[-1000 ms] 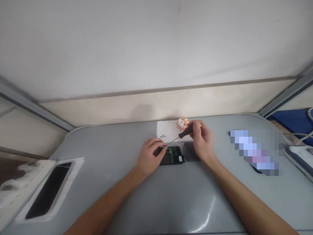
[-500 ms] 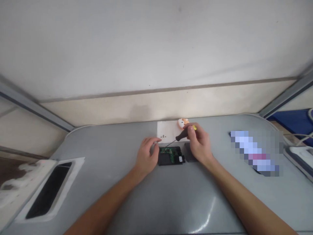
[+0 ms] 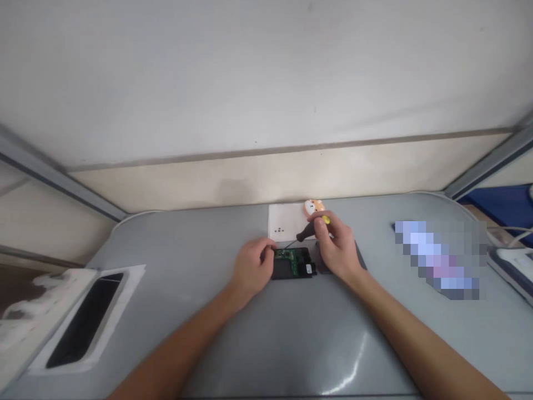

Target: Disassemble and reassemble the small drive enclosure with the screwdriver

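A flat black device with an exposed green circuit board (image 3: 294, 264) lies on the grey table in front of me. My left hand (image 3: 253, 268) is at its left edge, thumb and index finger closed on the upper left corner. In my right hand (image 3: 340, 244) is a screwdriver (image 3: 307, 230) with a dark handle and yellow end, its shaft slanting down to the left. Its tip reaches the board's upper edge near my left fingertips; the exact contact is too small to make out. A dark flat panel (image 3: 322, 261) lies partly hidden under my right hand.
Behind the device, a white sheet (image 3: 287, 216) carries several tiny dark pieces (image 3: 278, 230) and an orange-and-white animal figure (image 3: 313, 207). At left, a black phone-like slab (image 3: 85, 319) rests on white paper. A pixelated object (image 3: 435, 261) lies at right.
My left thumb and index finger have closed in at the device's corner. The screwdriver has dipped slightly, and its tip is now nearer those fingers. The view has shifted a little.
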{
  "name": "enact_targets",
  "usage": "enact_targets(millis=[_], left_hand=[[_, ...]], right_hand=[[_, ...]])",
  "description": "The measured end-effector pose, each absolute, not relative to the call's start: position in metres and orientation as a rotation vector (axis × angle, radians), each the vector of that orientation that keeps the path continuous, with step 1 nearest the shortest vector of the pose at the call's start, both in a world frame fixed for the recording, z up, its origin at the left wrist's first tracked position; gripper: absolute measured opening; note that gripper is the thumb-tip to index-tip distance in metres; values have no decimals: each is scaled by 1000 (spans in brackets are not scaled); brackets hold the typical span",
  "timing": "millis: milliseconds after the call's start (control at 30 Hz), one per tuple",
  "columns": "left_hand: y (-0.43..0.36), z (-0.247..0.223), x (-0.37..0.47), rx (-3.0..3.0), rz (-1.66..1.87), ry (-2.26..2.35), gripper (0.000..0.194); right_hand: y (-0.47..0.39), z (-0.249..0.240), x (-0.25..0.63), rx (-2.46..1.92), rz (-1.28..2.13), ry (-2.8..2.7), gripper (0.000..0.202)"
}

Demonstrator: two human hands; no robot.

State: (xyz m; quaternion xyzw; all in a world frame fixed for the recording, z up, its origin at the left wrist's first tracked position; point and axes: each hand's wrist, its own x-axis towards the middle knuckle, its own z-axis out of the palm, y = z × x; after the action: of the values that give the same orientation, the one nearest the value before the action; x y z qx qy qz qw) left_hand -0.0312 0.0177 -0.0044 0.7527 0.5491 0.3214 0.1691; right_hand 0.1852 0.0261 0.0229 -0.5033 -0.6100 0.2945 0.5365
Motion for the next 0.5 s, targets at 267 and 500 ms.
enact_targets(millis=[267, 500], left_hand=[[17, -5, -31, 2151, 850, 1587, 26], [19, -6, -31, 2207, 821, 1521, 26]], right_hand=[[24, 24, 183, -1245, 691, -1472, 32], [21, 30, 181, -1234, 737, -1544, 29]])
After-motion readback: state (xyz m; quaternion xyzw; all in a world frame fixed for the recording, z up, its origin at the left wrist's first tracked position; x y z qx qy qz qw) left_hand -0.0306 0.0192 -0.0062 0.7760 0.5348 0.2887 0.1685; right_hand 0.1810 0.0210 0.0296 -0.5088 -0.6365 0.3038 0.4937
